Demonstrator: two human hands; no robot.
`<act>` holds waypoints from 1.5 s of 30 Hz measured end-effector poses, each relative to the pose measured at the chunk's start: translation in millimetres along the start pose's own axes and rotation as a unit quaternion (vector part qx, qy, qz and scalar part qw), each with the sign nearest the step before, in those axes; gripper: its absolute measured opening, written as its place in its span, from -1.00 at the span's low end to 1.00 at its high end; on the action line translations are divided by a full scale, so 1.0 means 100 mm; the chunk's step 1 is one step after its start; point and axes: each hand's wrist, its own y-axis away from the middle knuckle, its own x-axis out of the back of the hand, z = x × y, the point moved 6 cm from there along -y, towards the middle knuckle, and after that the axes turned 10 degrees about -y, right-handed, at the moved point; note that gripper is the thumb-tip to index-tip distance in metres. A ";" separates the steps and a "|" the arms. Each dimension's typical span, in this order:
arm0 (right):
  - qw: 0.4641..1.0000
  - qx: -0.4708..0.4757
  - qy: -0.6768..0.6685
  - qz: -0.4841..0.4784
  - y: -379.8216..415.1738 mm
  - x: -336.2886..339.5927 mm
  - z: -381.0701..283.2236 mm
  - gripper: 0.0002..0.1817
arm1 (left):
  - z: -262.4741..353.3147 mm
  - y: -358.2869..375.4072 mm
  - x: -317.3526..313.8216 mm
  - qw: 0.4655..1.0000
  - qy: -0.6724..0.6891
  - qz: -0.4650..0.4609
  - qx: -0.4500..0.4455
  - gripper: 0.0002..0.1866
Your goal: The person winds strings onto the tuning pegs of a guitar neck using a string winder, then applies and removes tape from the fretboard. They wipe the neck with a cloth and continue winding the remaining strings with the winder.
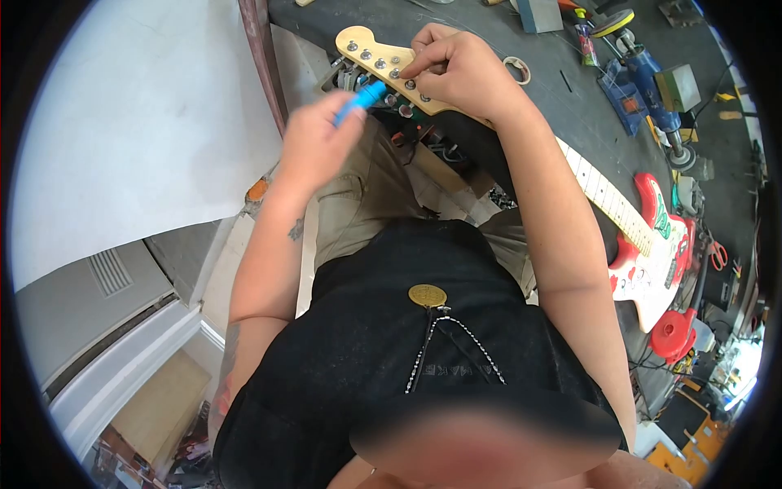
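My left hand point(319, 140), blurred by motion, grips a blue string winder point(359, 103). The winder's far end meets the tuner-key side of the guitar's pale wooden headstock point(356, 37). Over the headstock's face, my right hand point(464, 73) has thumb and index finger pinched close to one of the metal tuner posts point(380, 63). Whatever lies between those fingertips is too small to make out. From there the light fretted neck point(607, 196) runs down to the right, partly behind my right forearm. It joins a red and white guitar body point(652, 273).
A dark workbench point(542, 98) carries a roll of tape point(516, 70), a blue power tool point(648, 81), a small spray bottle point(585, 37) and red-handled scissors point(717, 255). A red blower-like tool point(673, 334) is beside the guitar body. White sheeting point(147, 122) covers the left side.
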 end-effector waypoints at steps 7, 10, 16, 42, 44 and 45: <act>1.000 -0.020 0.011 -0.001 0.00 0.03 -0.03 -0.68 | -0.05 0.02 -0.02 0.999 0.031 -0.006 0.020 -0.77; 1.000 -0.028 0.000 -0.003 0.01 -0.02 0.00 -0.68 | -0.17 0.05 -0.01 0.991 0.065 0.080 0.087 -0.75; 1.000 -0.020 0.000 0.003 0.01 0.03 -0.02 -0.70 | -0.13 0.04 0.00 0.989 0.085 0.057 0.103 -0.76; 0.998 -0.014 0.036 0.049 0.00 0.10 0.04 -0.72 | -0.03 0.02 -0.17 0.991 -0.128 -0.029 -0.010 -0.69; 0.997 0.017 0.062 0.045 0.02 0.09 -0.03 -0.79 | 0.04 0.06 -0.07 0.994 0.102 -0.036 0.014 -0.70; 0.997 0.015 0.063 0.044 0.03 0.08 -0.05 -0.79 | -0.09 0.04 -0.05 0.986 0.146 0.006 0.077 -0.73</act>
